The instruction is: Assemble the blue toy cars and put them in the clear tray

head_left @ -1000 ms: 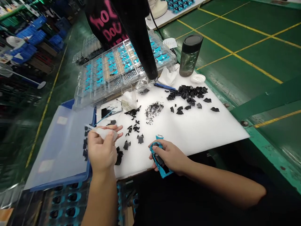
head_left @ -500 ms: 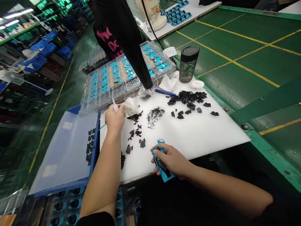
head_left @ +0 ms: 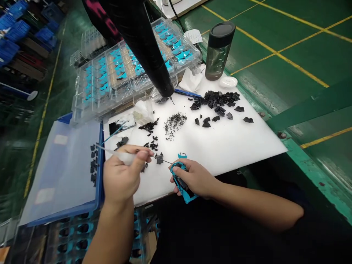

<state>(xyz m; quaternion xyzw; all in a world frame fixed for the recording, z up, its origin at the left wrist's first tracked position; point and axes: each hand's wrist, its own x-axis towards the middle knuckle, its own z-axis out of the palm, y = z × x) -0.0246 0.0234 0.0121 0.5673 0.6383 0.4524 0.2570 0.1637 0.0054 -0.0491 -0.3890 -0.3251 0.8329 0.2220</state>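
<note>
The left hand (head_left: 119, 176) pinched a slender white-handled needle pick (head_left: 121, 157), its long axis running sideways, with the fine tip reaching right, close to the blue plastic frame (head_left: 180, 183) clenched in the curled right hand (head_left: 194, 178), the nearer of the 2 hands to it (whether the tip touched the frame was too fine to tell). Beyond them, small black parts (head_left: 214, 101) lay on a white board (head_left: 233, 143); clear trays of blue pieces (head_left: 101, 84) and a dark-lidded bottle (head_left: 220, 49) stood farther off.
</note>
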